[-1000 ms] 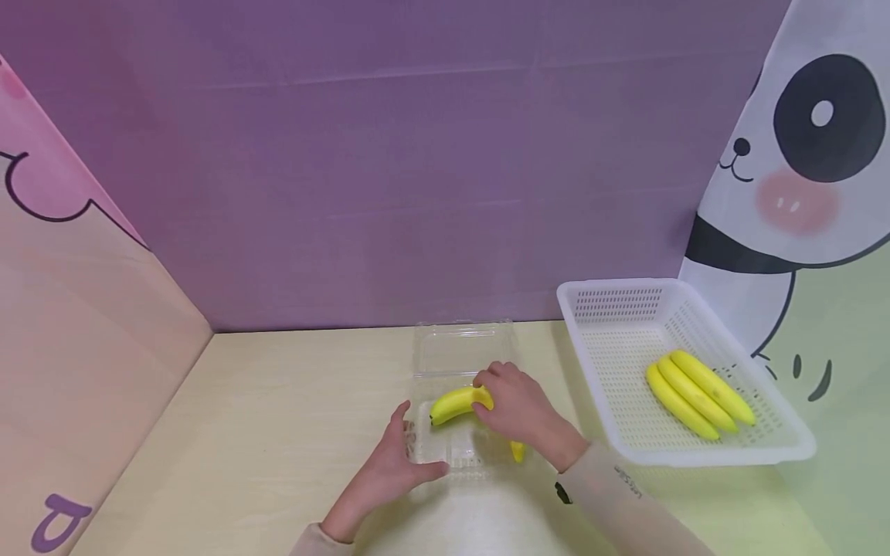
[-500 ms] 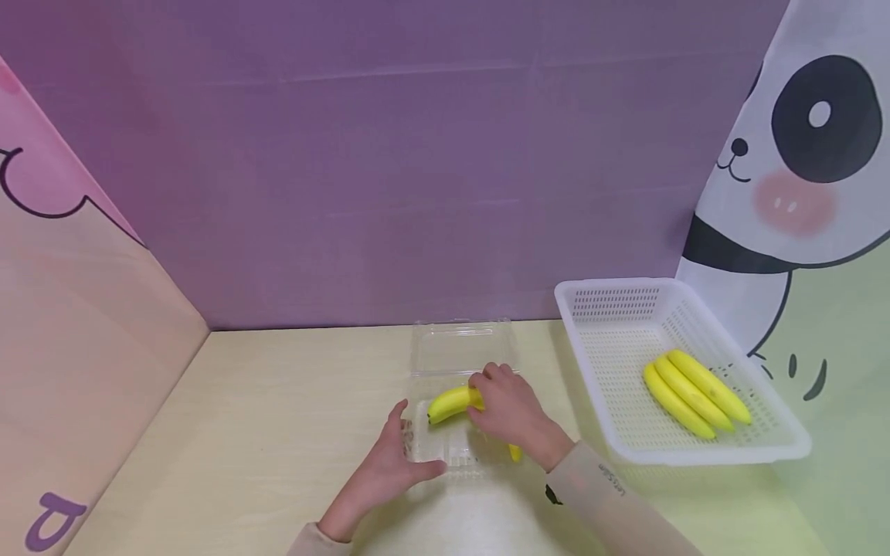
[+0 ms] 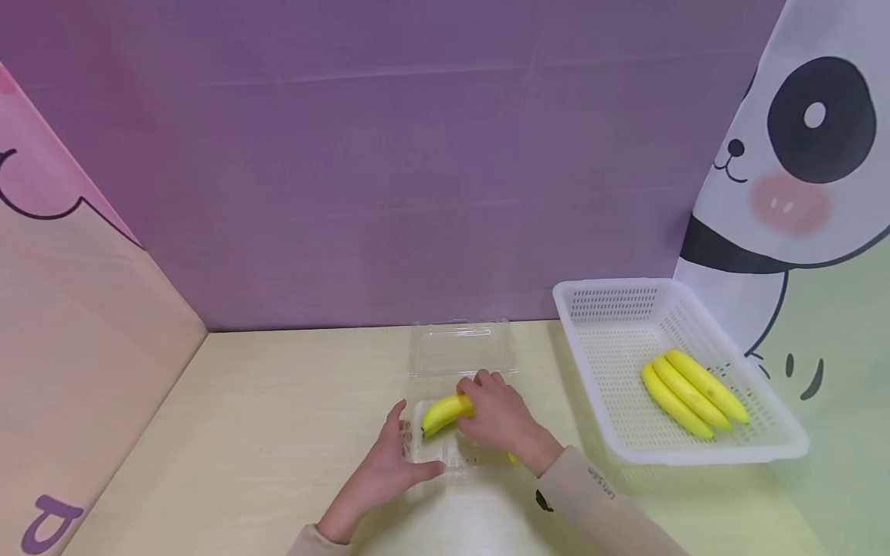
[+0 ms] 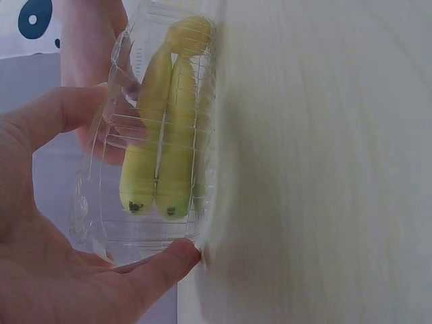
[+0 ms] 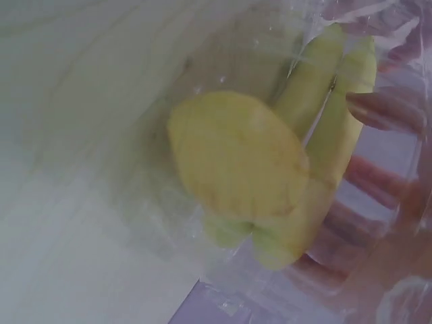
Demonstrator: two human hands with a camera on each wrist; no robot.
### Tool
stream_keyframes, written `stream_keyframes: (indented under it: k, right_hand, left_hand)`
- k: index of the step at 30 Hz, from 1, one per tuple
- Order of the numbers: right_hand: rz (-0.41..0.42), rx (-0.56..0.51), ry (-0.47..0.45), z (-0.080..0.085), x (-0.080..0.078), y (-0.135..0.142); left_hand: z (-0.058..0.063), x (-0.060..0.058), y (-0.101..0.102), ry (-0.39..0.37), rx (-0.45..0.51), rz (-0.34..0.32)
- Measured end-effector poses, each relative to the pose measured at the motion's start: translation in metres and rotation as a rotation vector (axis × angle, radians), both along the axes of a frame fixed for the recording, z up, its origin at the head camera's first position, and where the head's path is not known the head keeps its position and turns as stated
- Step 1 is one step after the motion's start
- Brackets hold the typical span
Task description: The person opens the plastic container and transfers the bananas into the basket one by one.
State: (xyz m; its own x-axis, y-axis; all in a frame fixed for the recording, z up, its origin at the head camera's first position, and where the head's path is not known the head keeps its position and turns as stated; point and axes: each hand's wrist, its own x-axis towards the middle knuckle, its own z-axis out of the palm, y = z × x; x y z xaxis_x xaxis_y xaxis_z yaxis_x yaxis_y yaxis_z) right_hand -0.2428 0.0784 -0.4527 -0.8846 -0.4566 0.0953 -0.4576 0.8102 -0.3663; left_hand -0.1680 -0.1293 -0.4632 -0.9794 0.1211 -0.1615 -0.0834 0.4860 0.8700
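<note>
A clear plastic clamshell box (image 3: 462, 349) lies on the table with its lid folded back toward the wall. My left hand (image 3: 386, 468) holds its left end, thumb at the near corner and fingers along the side. Over the box, my right hand (image 3: 499, 415) grips a yellow banana (image 3: 439, 415), whose left end sticks out past the fingers. The left wrist view shows two bananas (image 4: 177, 148) side by side through the clear wall, dark tips toward the left hand. A rounded yellow end (image 5: 236, 158) stands close in the right wrist view. The right fingertips are partly hidden.
To the right stands a white perforated basket (image 3: 716, 454) with 3 bananas (image 3: 695, 395) in it. The pale wooden table (image 3: 278, 425) meets a purple cloth wall (image 3: 348, 193) at the back. Printed panels flank both sides.
My right hand has shifted a little left and toward me, and the banana in it is lower over the box. The left hand stays in place on the box.
</note>
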Motion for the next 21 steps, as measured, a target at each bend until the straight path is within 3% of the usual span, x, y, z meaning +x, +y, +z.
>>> stream_keyframes:
  k: [21]
  right_hand:
    - [0.077, 0.078, 0.047, -0.007, 0.011, -0.015]
  left_hand:
    - [-0.004, -0.002, 0.000, 0.006, 0.010, -0.003]
